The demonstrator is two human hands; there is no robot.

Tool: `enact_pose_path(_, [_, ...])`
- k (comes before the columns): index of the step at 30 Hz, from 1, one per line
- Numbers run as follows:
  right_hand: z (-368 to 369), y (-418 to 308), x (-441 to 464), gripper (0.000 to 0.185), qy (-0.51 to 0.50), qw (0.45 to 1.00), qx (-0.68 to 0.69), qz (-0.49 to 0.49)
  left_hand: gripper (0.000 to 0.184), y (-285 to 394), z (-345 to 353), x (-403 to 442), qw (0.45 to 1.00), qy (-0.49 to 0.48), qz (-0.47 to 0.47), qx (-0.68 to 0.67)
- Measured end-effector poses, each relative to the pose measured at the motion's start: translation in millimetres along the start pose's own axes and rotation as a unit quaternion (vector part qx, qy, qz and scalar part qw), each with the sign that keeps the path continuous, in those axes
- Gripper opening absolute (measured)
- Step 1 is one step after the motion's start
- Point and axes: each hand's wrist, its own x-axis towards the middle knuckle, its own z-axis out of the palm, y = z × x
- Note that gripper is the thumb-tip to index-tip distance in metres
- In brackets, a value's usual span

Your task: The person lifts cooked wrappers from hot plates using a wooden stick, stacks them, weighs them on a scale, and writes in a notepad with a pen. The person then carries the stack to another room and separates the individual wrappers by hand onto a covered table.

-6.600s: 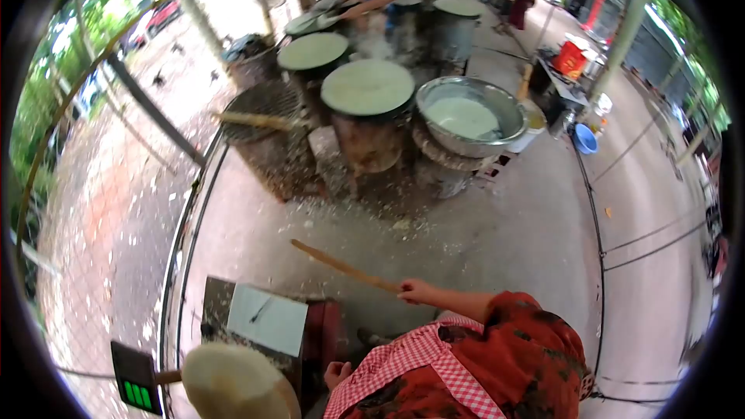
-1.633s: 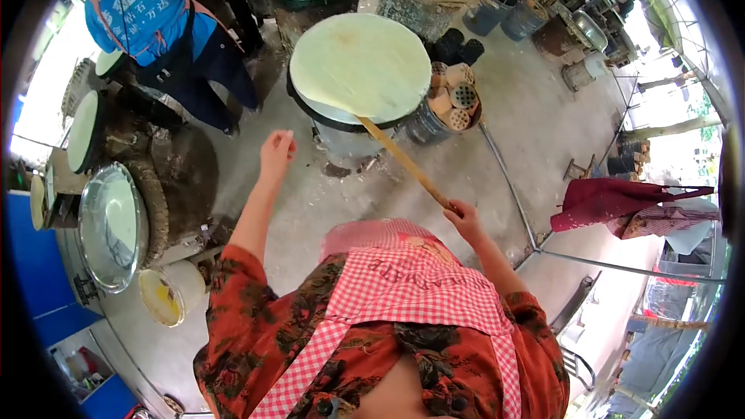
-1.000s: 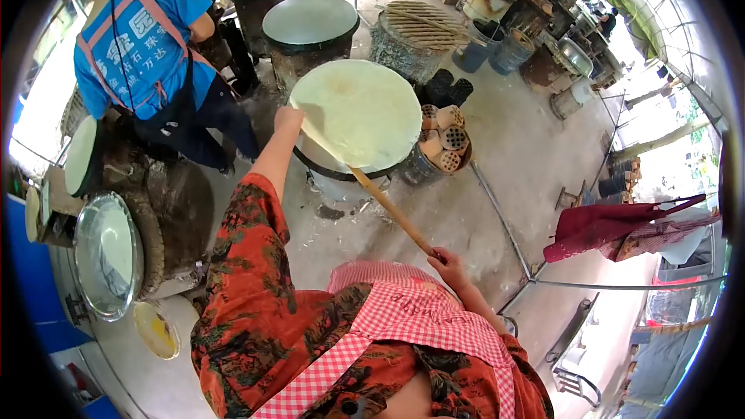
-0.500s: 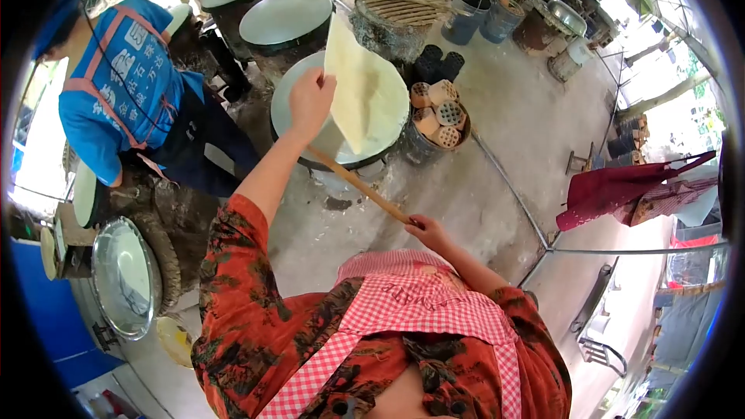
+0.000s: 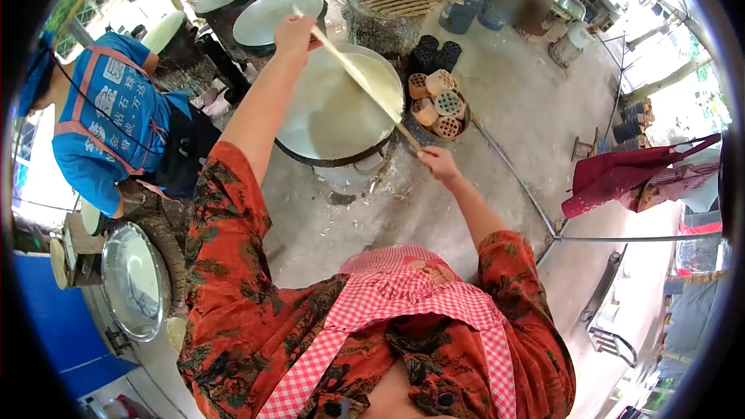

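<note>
The left hand [image 5: 295, 36] was closed around the far end of the stick [image 5: 409, 138], the right hand [image 5: 438, 163] around its near end. The pale sheet [image 5: 382, 81] hung along it over the round pan [image 5: 310, 130]; uneven pulling or sticking might have torn it.

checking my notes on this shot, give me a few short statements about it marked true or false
1. The right hand grips the stick. True.
2. The left hand rests on the apron. False: it is raised, holding the sheet.
3. Pierced bricks stand to the right of the pan. True.
4. The co-worker wears red on top. False: blue.
5. The apron is checked. True.
</note>
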Motion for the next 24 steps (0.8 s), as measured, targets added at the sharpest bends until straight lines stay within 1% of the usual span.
enact_pose_path(1, [-3.4, -8.1, -3.5, 0.029, 0.005, 1.0, -0.021, -0.022, 0.017, -1.7, -8.1, 0.0, 1.0, 0.01, 0.006, -0.002])
enact_pose_path(2, [-3.2, -9.2, -7.9, 0.03, 0.009, 0.998, -0.043, -0.043, 0.015, -7.0, -18.0, -3.4, 1.0, -0.002, -0.02, 0.004])
enact_pose_path(5, [33.2, 12.3, -24.3, 0.024, -0.065, 0.974, -0.186, -0.109, 0.011, -21.3, -30.9, -19.4, 0.997, 0.005, -0.064, -0.04])
enact_pose_path(6, [49.1, -0.9, -42.2, 0.025, -0.081, 0.99, -0.097, -0.058, 0.007, -23.2, -34.3, -22.1, 0.996, 0.006, -0.073, -0.056])
enact_pose_path(9, [65.3, 22.2, -40.6, 0.029, -0.011, 0.993, -0.117, -0.033, 0.008, -22.3, -43.6, -29.4, 0.993, 0.018, -0.058, -0.104])
enact_pose_path(10, [64.8, 69.2, -20.5, 0.029, 0.038, 0.995, -0.014, -0.09, 0.01, -14.4, -46.1, -36.1, 0.993, 0.024, -0.047, -0.109])
enact_pose_path(13, [33.7, 32.4, -17.7, 0.027, 0.069, 0.986, -0.126, -0.081, 0.01, 7.2, -55.4, -41.6, 0.989, 0.013, -0.049, -0.136])
enact_pose_path(14, [40.8, 26.7, -19.2, 0.026, 0.072, 0.983, -0.141, -0.089, 0.011, 16.6, -57.1, -47.0, 0.99, 0.018, -0.033, -0.14])
enact_pose_path(17, [61.3, 27.7, -41.2, 0.024, 0.006, 0.973, -0.181, -0.143, 0.012, 55.3, -64.3, -75.8, 0.989, 0.008, 0.016, -0.144])
enact_pose_path(18, [59.8, 41.6, -36.5, 0.025, 0.049, 0.989, -0.064, -0.128, 0.013, 64.7, -73.5, -83.8, 0.988, 0.003, 0.026, -0.152])
enact_pose_path(21, [30.1, 44.7, -23.7, 0.025, 0.13, 0.988, -0.033, -0.076, 0.015, 99.7, -107.3, -126.0, 0.988, -0.009, 0.058, -0.142])
enact_pose_path(22, [32.9, 47.4, -23.9, 0.027, 0.129, 0.983, -0.071, -0.107, 0.017, 112.2, -116.4, -146.6, 0.99, -0.007, 0.064, -0.128])
enact_pose_path(24, [39.4, 50.6, -33.6, 0.029, 0.073, 0.976, -0.139, -0.15, 0.021, 119.9, -150.4, -175.2, 0.991, 0.005, 0.075, -0.115])
